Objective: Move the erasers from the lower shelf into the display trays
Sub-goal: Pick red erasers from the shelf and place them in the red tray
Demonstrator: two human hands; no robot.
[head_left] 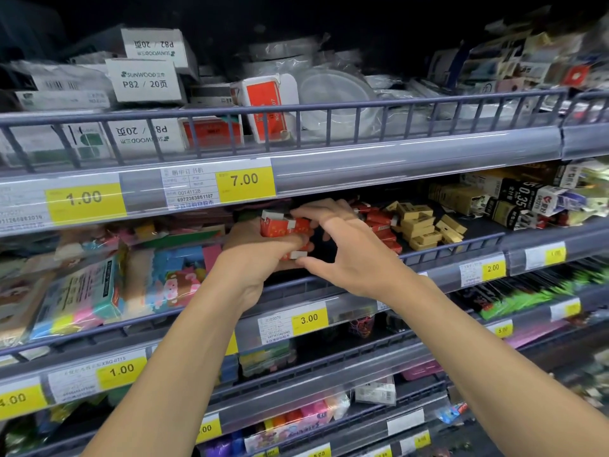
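Note:
My left hand grips a bunch of several red-sleeved erasers with white ends, held at the mouth of the middle shelf. My right hand reaches in from the right, its fingers curled over the top of the bunch and its thumb touching a white eraser end below. More red erasers lie in a row on the shelf to the right, beside a heap of tan erasers. Any display tray is hidden behind my hands.
A grey rail fences the shelf front. Coloured foam and sticker packs fill the left side of this shelf. Black and white boxes stand at the right. The shelf above holds white boxes; lower shelves carry more stationery.

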